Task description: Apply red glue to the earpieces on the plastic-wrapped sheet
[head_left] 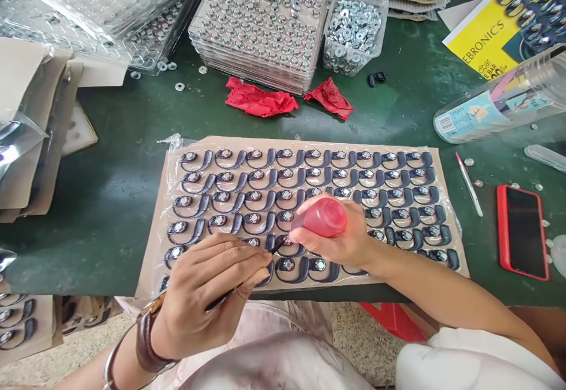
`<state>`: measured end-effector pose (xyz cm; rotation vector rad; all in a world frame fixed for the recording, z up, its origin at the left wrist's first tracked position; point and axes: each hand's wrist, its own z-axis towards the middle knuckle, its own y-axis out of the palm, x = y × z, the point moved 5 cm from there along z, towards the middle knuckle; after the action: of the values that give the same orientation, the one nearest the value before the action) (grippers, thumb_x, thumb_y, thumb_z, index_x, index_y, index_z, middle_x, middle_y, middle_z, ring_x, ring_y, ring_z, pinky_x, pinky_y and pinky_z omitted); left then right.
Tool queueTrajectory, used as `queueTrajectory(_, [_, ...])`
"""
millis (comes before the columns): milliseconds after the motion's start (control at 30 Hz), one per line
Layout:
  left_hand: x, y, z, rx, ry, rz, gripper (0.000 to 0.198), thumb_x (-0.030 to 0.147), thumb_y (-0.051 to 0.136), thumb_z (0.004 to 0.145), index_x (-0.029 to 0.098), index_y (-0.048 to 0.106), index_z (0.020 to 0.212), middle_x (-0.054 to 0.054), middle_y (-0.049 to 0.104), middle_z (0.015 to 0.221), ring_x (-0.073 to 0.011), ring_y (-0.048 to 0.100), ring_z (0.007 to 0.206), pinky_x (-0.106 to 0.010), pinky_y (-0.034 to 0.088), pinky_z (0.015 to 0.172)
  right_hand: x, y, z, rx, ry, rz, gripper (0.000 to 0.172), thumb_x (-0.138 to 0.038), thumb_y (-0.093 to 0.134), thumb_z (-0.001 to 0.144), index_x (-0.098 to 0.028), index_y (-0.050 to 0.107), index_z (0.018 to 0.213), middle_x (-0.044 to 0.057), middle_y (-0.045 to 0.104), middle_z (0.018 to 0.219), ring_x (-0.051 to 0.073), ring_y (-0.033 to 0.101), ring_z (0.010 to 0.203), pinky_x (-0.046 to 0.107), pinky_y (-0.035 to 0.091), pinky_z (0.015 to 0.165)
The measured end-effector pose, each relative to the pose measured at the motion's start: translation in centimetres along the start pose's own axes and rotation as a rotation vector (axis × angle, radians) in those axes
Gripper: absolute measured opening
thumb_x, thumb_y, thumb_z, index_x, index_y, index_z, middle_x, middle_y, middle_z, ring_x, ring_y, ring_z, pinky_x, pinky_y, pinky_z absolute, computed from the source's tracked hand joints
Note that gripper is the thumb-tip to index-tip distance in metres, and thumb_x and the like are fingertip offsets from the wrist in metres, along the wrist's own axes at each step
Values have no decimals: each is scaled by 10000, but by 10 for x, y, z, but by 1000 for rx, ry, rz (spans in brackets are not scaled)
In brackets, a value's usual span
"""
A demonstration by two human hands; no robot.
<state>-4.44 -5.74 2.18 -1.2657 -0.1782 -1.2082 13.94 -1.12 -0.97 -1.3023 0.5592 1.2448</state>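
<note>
A brown cardboard sheet, covered with clear film, lies in front of me. On it sit rows of dark hook-shaped parts, each carrying a round silver metal piece. My left hand is closed around slim black tweezers, their tip at a part near the lower middle of the sheet. Just to the right, my right hand grips a translucent red squeeze bottle, its base up towards me. The bottle's nozzle is hidden beneath it.
Stacked clear trays of round metal pieces stand behind, beside a plastic tub of washers. Red cloth scraps lie before them. At right are a clear jar, a white pen-like stick and a red-cased phone.
</note>
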Motion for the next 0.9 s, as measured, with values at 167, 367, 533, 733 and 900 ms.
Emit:
queueTrajectory(167, [2, 1, -5, -6, 55, 24, 261, 7, 591, 787, 121, 647, 1015, -46, 724, 885, -139, 666, 780, -304, 546, 728, -3, -16, 3, -18, 180, 210, 209, -389, 698, 800, -188, 639, 808, 7, 673, 640, 144, 638, 565, 285, 539, 566])
queueTrajectory(367, [12, 1, -2, -58, 132, 103, 262, 22, 541, 808, 106, 647, 1032, -74, 721, 955, -160, 669, 844, -315, 551, 769, -8, -36, 21, -126, 330, 278, 362, -544, 685, 767, -185, 639, 779, 15, 667, 713, 147, 644, 616, 274, 535, 587])
queueTrajectory(533, [18, 0, 7, -61, 158, 139, 179, 43, 533, 841, 63, 674, 950, -89, 721, 892, -170, 679, 823, -321, 544, 770, 5, -35, 18, -213, 407, 371, 358, -541, 667, 786, -196, 637, 878, 20, 704, 786, 150, 664, 654, 275, 553, 615])
queueTrajectory(733, [13, 3, -5, -90, 208, 231, 225, 60, 508, 875, 60, 674, 1028, -102, 714, 1012, -193, 653, 997, -353, 499, 908, 11, -32, 30, -77, 316, 317, 235, -391, 742, 764, -191, 646, 843, 9, 674, 669, 155, 640, 581, 298, 545, 582])
queueTrajectory(900, [9, 7, -10, -146, 261, 329, 300, 89, 401, 940, 26, 645, 1103, -127, 667, 1154, -221, 554, 1196, -378, 392, 1067, 17, -16, 42, 28, 119, 179, 158, -317, 724, 768, -192, 632, 799, -2, 644, 579, 147, 611, 521, 287, 520, 517])
